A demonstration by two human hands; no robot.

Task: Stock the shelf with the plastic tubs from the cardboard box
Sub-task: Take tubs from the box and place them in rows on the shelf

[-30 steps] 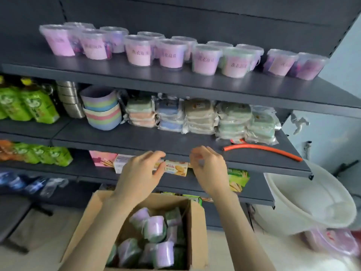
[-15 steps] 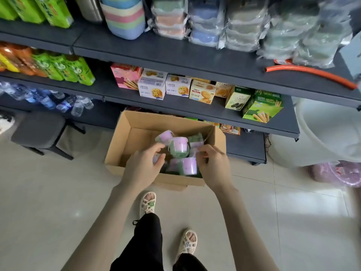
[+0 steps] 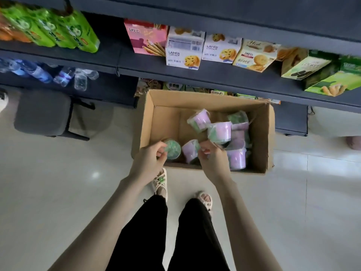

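Down on the floor at the far left stands a grey stool [image 3: 43, 114], with water bottles [image 3: 64, 77] and green packets [image 3: 58, 28] on the racks behind it. All are well apart from the work and hinder nothing.

Next, the left hand [image 3: 148, 159] pinches the rim of a green-topped tub [image 3: 172, 149] in the near left corner of the cardboard box [image 3: 166, 122]. So light a hold at the edge could slip on the smooth plastic and the tub would drop back, or the lid might lift.

Just beside it lies a pink tub [image 3: 190, 151]. The right hand [image 3: 212, 159] has its fingers curled against it, but I cannot tell whether it grips.

Further right, the remaining tubs [image 3: 219, 132] lie tumbled on their sides, touching one another. Pulling one out may roll its neighbours.

Above the box, the shelf [image 3: 214, 77] carrying biscuit boxes [image 3: 183, 49] overhangs its far edge. Hands rising with tubs could knock that edge or the packets. The sandals [image 3: 161, 180] stand near the box's front wall, so a step forward might shove it.
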